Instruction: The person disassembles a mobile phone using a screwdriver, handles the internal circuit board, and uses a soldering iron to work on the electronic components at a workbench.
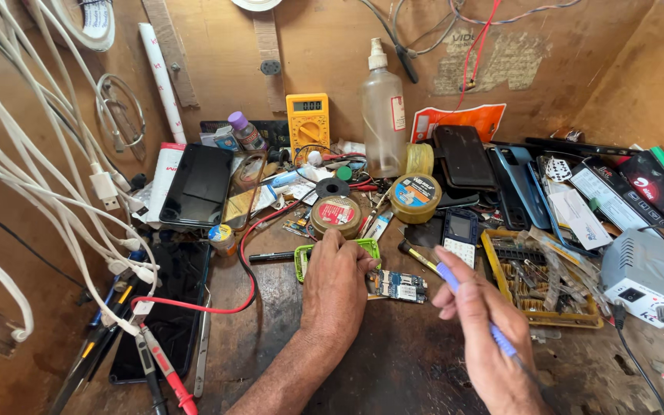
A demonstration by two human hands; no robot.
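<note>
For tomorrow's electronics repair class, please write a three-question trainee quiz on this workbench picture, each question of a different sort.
1. True or false: the right hand holds a blue-handled tool like a pen.
2. What does the left hand rest on or beside?
A. the circuit board
B. the yellow multimeter
C. the clear spray bottle
3. Fill in: the grey station with a dial stands at the bench's ____ edge.

Key: 1 true; 2 A; 3 right.
</note>
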